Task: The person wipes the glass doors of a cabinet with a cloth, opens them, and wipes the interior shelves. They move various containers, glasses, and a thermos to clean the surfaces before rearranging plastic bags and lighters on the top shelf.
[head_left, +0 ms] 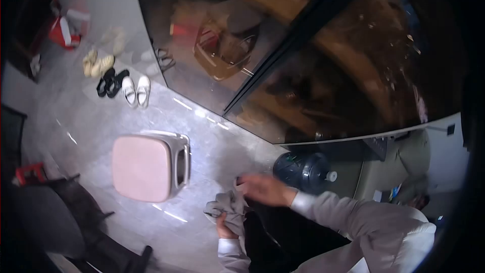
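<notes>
My left hand is closed on a bunched grey cloth, held low in front of my dark trousers. The kind of cloth cannot be made out. Just above it, my right hand reaches across with its back showing. Its fingertips meet the upper edge of the cloth, but blur hides whether they pinch it. A stool with a pink square seat and pale legs stands on the floor left of the hands.
A large water bottle lies beside my right forearm, near the dark glass cabinet. Pale, black and white shoes line the floor at upper left. A dark chair fills the lower left. A red bag stands farther back.
</notes>
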Available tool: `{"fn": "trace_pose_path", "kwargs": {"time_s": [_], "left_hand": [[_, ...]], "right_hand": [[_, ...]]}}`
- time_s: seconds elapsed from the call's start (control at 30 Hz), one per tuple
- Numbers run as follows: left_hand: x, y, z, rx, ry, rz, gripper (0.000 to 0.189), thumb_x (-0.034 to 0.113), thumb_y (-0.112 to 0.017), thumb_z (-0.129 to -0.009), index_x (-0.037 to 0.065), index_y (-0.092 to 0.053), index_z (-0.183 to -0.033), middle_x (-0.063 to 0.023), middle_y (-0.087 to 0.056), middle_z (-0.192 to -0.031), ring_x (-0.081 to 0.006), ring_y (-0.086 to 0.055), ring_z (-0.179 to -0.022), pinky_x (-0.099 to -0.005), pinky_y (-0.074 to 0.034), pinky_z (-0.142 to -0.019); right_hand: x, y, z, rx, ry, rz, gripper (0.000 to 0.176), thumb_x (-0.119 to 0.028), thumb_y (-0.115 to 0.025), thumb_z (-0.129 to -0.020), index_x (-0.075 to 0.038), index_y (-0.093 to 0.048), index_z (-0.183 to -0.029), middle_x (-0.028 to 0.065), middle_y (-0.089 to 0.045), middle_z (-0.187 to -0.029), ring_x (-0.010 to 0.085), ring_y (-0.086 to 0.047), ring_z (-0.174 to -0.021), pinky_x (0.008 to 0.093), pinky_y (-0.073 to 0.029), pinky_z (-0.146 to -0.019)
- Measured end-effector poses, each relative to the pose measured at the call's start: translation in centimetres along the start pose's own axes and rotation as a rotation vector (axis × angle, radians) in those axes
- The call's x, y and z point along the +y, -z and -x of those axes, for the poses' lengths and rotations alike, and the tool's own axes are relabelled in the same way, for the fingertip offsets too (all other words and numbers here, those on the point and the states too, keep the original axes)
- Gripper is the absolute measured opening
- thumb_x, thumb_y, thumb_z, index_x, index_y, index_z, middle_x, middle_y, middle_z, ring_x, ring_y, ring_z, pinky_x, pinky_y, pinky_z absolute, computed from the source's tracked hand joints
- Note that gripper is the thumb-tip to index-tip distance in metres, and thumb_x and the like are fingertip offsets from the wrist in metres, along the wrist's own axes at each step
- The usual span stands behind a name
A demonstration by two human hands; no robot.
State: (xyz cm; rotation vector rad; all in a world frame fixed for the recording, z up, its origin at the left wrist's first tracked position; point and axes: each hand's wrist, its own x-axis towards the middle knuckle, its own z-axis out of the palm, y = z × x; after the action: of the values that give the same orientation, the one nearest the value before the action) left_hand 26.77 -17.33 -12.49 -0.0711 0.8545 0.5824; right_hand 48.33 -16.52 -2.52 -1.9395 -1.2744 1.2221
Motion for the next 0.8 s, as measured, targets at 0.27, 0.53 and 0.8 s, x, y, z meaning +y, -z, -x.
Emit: {"fn": "trace_pose_path", "kwargs": {"time_s": [0.27, 0.53, 0.8], "left_hand": [[12.8, -5.8, 5.2, -0.032, -0.166, 0.113, 0.069, 0.036, -0.054, -0.075, 0.004, -0.039, -0.134, -0.0152, -0.046, -0.133, -0.0337, -0.044, -0.121, -0.0483, -0.034, -0.103], [20.5, -6.0, 7.8, -0.17, -0.035, -0.039, 0.075, 0.038, -0.051, -0.077, 0.004, -0.03, -0.14, -0.0159, -0.034, -0.142, -0.0342, -0.036, -0.128, -0.0497, -0.03, -0.105], [27.5, -6.8, 7.1, -0.397, 0.031, -0.175, 0.078, 0.041, -0.047, -0.08, 0.004, -0.022, -0.144, -0.0171, -0.026, -0.147, -0.0353, -0.03, -0.132, -0.0509, -0.026, -0.107]], "right_hand": [[-5.2, 11.6, -15.5, 1.339, 0.246, -0.233, 0.058, 0.001, -0.059, -0.074, 0.002, -0.035, -0.126, 0.0136, -0.046, -0.116, 0.0239, -0.049, -0.109, 0.0342, -0.039, -0.097], [-8.2, 10.4, -18.2, 1.636, -0.064, -0.225, 0.048, -0.004, -0.06, -0.071, -0.002, -0.044, -0.117, 0.0131, -0.048, -0.112, 0.0231, -0.05, -0.105, 0.0327, -0.042, -0.083], [-10.1, 1.5, -10.0, 1.54, -0.213, -0.197, 0.046, -0.017, -0.077, -0.068, -0.002, -0.047, -0.099, 0.0116, -0.054, -0.091, 0.0249, -0.055, -0.086, 0.0364, -0.044, -0.078]]}}
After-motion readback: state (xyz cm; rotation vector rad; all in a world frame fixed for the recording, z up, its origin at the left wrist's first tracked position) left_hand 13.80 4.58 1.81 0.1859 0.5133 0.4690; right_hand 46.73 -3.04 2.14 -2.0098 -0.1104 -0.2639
